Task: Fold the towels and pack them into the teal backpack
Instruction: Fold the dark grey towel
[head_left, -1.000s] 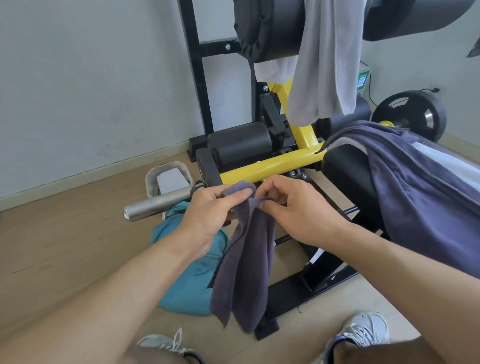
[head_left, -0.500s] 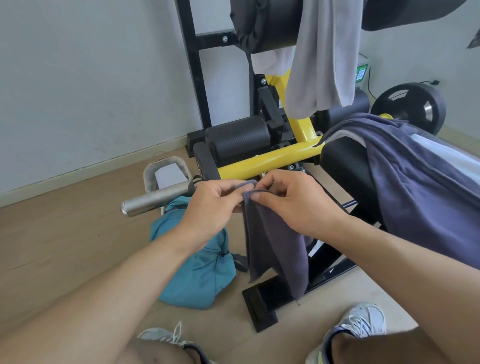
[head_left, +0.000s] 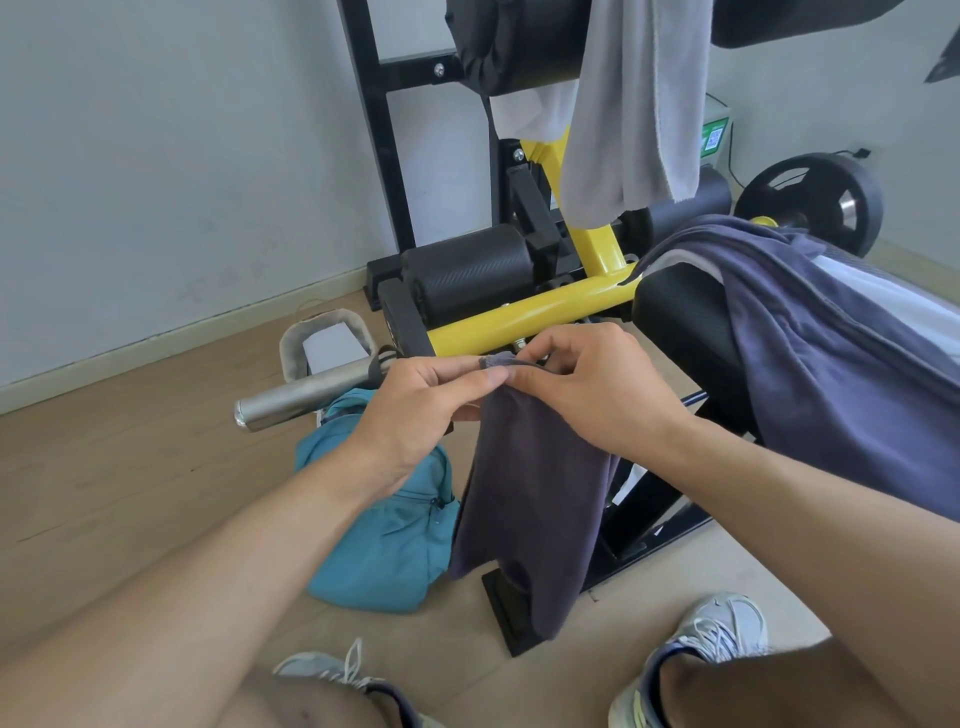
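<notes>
The dark towel (head_left: 530, 499) now hangs longer, unbunched; my left hand (head_left: 415, 410) and right hand (head_left: 597, 389) pinch its top edge (teal backpack (head_left: 384, 540) on floor below).

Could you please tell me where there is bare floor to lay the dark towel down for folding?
Bare wood floor lies left of the teal backpack, toward the wall. It is crowded right of the backpack: the bench frame's black foot, then the shoes.

No text can be read. The white box with a green label (head_left: 716, 136) behind the hanging light grey towel (head_left: 634, 104) shows a QR-like code, too small to read.
</notes>
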